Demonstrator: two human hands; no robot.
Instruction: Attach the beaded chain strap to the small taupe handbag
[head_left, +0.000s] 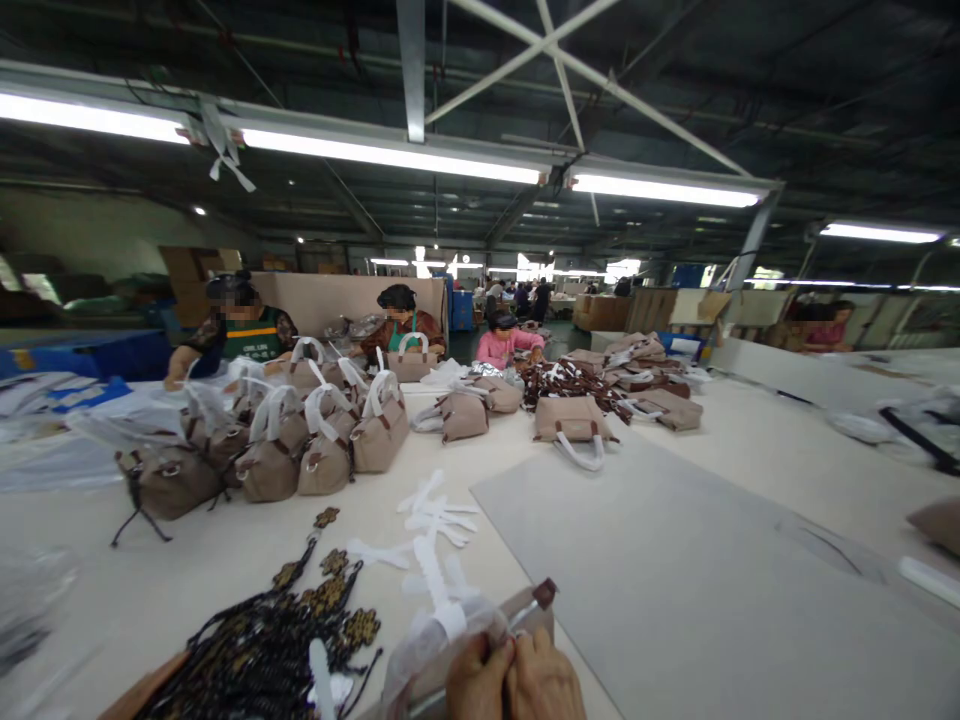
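A beige handbag [514,605] with a brown end tab lies at the table's front edge, its handle wrapped in white paper and clear plastic. My left hand [478,678] and my right hand [546,680] meet at its top edge, both closed, with fingers and thumbs pinched together on the bag. The small part between the fingertips is too hidden to make out. To the left is a heap of black braided cords [255,640] with bronze flower-shaped pieces. Just beyond the bag lie several white paper strips [439,515].
Finished-looking beige handbags [274,455] stand in a group at the left. A brown pile of straps [574,385] and more bags [574,418] lie farther back. A grey sheet [675,560] covers the table's right side. Several people work across the table, one in a pink top [496,348].
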